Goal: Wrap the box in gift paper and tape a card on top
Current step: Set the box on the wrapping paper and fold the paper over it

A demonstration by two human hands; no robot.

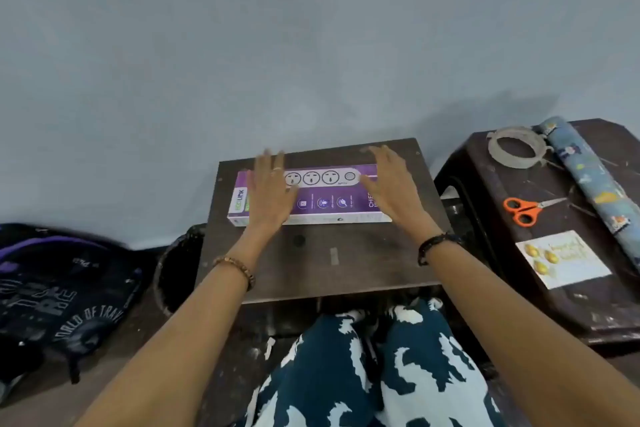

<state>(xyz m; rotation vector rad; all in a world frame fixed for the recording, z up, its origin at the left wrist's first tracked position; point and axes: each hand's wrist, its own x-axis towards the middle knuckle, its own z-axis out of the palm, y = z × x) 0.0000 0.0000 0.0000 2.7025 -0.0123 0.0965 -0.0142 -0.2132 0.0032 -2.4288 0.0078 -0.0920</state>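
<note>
Leftmost, well clear of any fingers, a dark backpack point(59, 291) slumps on the floor beside a round dark bin point(176, 270). Next comes the left hand point(272, 189), fingers straight and slightly spread, palm down over the left part of the power-strip box point(325, 196); whether the palm actually presses the lid or hovers just above it cannot be told. The box lies flat and lengthwise across the far half of the small wooden table point(311, 263), still bare of paper. The right hand point(389, 189) mirrors the left over the box's right end, fingers straight and fanned, pinching nothing. Well to the right of those fingers, on a second dark table point(588, 315), sit a tape roll point(516, 147), a roll of blue gift paper point(588, 180), orange-handled scissors point(526, 210) and the card point(562, 258) nearest the person. Judging by its look, the box is stiff printed cardboard, long and shallow, likely light to moderate in weight and a little slick on its glossy face; a hold at the two short ends, thumbs on the near long edge, seems safest for lifting it onto the paper
</note>
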